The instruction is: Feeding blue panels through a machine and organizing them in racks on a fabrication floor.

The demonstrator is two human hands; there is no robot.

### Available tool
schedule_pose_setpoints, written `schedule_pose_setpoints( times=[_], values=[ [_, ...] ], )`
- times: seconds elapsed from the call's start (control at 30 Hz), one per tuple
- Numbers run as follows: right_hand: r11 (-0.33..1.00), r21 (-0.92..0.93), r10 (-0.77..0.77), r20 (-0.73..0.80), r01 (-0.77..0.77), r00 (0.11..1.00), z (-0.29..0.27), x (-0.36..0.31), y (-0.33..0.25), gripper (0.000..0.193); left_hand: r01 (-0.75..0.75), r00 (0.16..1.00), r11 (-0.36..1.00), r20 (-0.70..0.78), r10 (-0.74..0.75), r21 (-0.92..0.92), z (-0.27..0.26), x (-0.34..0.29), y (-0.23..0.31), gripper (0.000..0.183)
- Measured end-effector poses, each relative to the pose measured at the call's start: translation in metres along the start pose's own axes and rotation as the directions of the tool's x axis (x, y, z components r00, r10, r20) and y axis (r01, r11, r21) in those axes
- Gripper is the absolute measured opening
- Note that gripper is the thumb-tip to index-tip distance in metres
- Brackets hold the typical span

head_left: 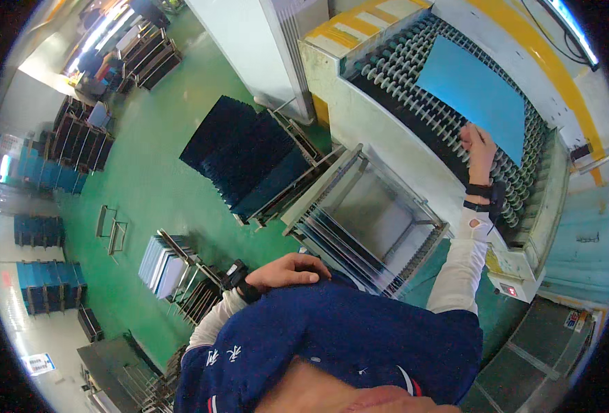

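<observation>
A flat, light-blue rectangular panel (475, 89) lies on the roller conveyor (395, 74), set nearer the conveyor's far edge and leaving a band of bare rollers along the edge beside the slotted metal rack (414, 265). The person's right hand (479, 146) is at the panel's long near edge, its fingers bent inward over the rollers; whether they pinch that edge, touch it or stop just short of it cannot be told. The left hand (287, 272) is by the front of the navy shirt (359, 323), fingers loosely bent — its palm is hidden, so whether anything is in it cannot be told. Near the conveyor's side, the rack bears thin upright panels (349, 251) along its left part. The blue panel lies level across the rollers with no visible sag, so it should handle as a stiff, thin plate, probably light for its area but awkward with one hand at a corner. Its smooth face may be slippery, and its edges and corners may chip if knocked. The sounder hold would be by two opposite edges near their middles — fingers beneath, thumbs only at the rim, the broad face untouched.
</observation>
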State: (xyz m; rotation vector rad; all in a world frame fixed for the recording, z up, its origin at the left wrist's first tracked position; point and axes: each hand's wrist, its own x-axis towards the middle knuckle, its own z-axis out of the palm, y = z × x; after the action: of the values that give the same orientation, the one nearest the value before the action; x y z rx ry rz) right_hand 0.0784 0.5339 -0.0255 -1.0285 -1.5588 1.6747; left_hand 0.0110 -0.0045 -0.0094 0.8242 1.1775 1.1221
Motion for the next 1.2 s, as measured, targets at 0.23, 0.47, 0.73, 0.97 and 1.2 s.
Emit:
schedule_pose_setpoints(
  times=[0.23,0.47,0.73,0.97,1.2],
  values=[
    [-0.047,-0.962,-0.607,0.241,0.269,0.757,0.019,0.045,0.025,0.048,-0.002,0.999,0.999,-0.053,0.000,-0.034,-0.001,0.001,-0.004,0.039],
    [-0.202,-0.941,-0.344,0.328,0.271,0.880,-0.010,0.096,0.020,0.048,-0.029,0.991,0.994,-0.130,0.016,-0.101,0.004,-0.003,-0.015,0.040],
    [-0.496,-0.813,-0.419,0.533,0.306,0.735,-0.044,0.187,0.056,0.042,-0.090,0.984,0.992,-0.159,0.076,-0.085,0.005,-0.016,-0.019,0.040],
    [-0.187,-0.949,-0.441,0.312,0.254,0.842,-0.037,0.166,0.046,0.052,-0.141,0.981,0.989,-0.138,0.133,-0.050,0.000,-0.028,-0.028,0.039],
    [0.081,-0.799,-0.625,0.424,0.595,0.655,0.046,-0.007,0.015,0.040,-0.137,0.991,0.988,-0.013,0.137,-0.071,-0.011,-0.032,-0.034,0.039]
  ],
)
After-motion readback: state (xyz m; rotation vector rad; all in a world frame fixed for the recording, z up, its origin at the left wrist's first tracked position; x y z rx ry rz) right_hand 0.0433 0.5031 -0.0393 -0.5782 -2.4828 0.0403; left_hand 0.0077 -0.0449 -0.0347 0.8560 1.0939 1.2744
